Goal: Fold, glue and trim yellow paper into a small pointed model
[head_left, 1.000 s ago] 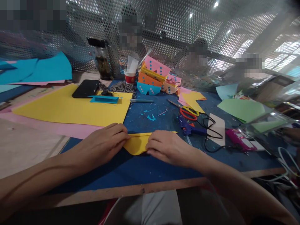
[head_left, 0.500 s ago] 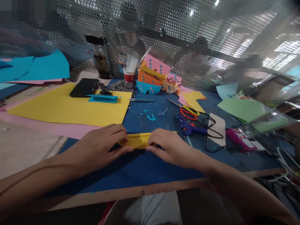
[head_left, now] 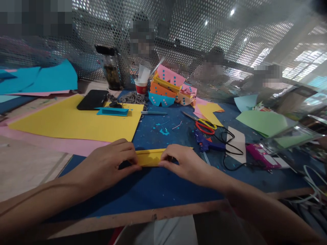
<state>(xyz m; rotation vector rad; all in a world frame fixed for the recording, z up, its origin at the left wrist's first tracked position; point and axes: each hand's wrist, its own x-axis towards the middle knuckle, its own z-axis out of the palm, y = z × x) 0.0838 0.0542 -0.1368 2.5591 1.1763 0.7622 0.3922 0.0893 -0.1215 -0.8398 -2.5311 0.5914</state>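
A folded strip of yellow paper (head_left: 150, 158) lies across the blue tabletop in front of me, with a crease along its far edge. My left hand (head_left: 117, 158) pinches its left end between thumb and fingers. At the right part, my right hand (head_left: 182, 162) grips the same strip, thumb on the near edge; a thin yellow tip shows beyond the knuckles. Both palms hide the strip's ends. Beyond the left hand a large yellow sheet (head_left: 71, 124) rests over a pink sheet (head_left: 46, 141), with a folded blue paper piece (head_left: 113, 111) on top.
Right of my hands lie a glue gun (head_left: 206, 142) with a black cable and scissors (head_left: 204, 125). Behind are decorated paper pieces (head_left: 165, 88), a paper cup (head_left: 141, 86), a bottle (head_left: 111, 71) and a phone (head_left: 92, 99). A perforated metal screen (head_left: 178, 30) stands at the back.
The view has tilted slightly upward, so things sit lower in the picture. My left hand has shifted a little left along the strip, baring more yellow; the right hand stays nearly in place.
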